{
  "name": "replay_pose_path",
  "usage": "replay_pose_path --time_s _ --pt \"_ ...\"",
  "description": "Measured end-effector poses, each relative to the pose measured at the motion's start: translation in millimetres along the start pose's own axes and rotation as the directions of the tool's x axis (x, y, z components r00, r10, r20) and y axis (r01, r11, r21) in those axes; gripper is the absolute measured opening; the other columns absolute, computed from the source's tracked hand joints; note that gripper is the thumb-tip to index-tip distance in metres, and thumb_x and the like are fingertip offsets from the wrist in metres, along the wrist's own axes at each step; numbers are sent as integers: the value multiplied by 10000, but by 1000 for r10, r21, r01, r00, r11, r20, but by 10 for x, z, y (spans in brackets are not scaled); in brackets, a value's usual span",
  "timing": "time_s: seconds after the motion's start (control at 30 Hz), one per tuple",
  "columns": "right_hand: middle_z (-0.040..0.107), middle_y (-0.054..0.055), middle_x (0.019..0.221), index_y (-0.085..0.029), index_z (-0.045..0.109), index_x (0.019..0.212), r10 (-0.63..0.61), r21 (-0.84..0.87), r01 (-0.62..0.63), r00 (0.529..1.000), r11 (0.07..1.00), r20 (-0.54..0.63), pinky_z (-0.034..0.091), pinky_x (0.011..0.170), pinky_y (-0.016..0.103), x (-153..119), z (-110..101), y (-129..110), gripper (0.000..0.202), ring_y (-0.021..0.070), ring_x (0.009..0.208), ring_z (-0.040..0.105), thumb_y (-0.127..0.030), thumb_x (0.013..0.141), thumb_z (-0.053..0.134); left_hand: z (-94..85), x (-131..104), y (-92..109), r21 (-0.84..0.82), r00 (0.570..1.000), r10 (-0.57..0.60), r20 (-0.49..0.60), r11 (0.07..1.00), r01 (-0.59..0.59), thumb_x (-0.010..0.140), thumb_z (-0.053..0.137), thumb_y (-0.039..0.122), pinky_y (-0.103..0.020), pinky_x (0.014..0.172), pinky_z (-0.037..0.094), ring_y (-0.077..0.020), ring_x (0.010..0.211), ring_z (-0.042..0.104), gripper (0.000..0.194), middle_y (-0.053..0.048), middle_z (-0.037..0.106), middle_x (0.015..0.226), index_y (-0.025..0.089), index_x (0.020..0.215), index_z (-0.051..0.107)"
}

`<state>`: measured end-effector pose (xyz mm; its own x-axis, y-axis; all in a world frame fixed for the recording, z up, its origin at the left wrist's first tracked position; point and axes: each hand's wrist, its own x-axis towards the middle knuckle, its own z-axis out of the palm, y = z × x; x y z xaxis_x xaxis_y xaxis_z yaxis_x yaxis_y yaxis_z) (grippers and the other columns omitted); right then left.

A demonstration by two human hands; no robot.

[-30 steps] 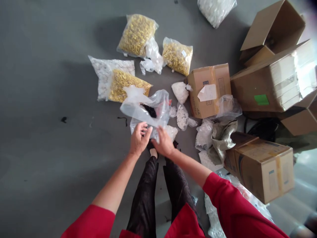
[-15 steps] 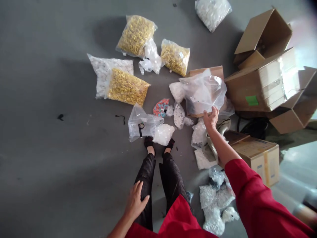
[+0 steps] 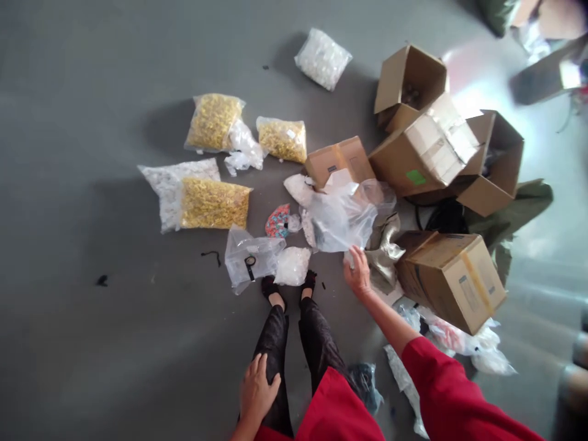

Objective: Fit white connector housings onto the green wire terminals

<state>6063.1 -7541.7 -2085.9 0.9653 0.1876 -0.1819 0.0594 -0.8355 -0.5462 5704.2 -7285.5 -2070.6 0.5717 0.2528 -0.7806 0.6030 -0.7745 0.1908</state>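
My right hand [image 3: 357, 271] is closed on the near edge of a large clear plastic bag [image 3: 340, 225], which spreads away from my fingers over the floor. Behind that bag sits a taped cardboard box [image 3: 339, 160]. My left hand [image 3: 258, 387] lies on my thigh, fingers extended and holding nothing. Left of the clear bag are a red-and-blue patterned bundle [image 3: 278, 222] and a small bag of white pieces [image 3: 294, 266]. Near my feet, a second clear bag [image 3: 264, 254] has a dark round-headed object [image 3: 250, 262] on it.
Bags of yellow pieces [image 3: 215, 203] and a bag of white pieces [image 3: 323, 59] lie farther out on the grey floor. Open cardboard boxes [image 3: 420, 79] stand at the right, with a closed taped box [image 3: 454, 275] nearer. More plastic bags [image 3: 482, 346] lie beside my right arm.
My right hand has drawn the clear bag toward me and left, uncovering more of the cardboard box behind. The view has shifted right. My left hand stays on my thigh.
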Motion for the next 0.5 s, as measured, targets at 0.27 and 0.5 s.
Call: replay_pose_path --time_s 0.27,0.5 --pt "462 204 1497 -148 630 1226 421 -72 -418 870 906 257 567 935 414 -1332 -365 166 412 282 1192 645 -131 815 614 -713 25 538 43 990 40 132 998 -46 691 617 184 -482 1084 461 -402 1282 577 471 -230 645 1317 95 1142 720" --pt "692 -3 802 -153 671 814 719 -85 -784 513 615 468 572 741 294 -2677 -810 282 84 141 759 679 -173 884 713 -2165 53 2361 -265 850 490 192 860 -436 921 412 460 -309 1000 543 -210 1147 671 487 -56 702 1268 253 1317 605"
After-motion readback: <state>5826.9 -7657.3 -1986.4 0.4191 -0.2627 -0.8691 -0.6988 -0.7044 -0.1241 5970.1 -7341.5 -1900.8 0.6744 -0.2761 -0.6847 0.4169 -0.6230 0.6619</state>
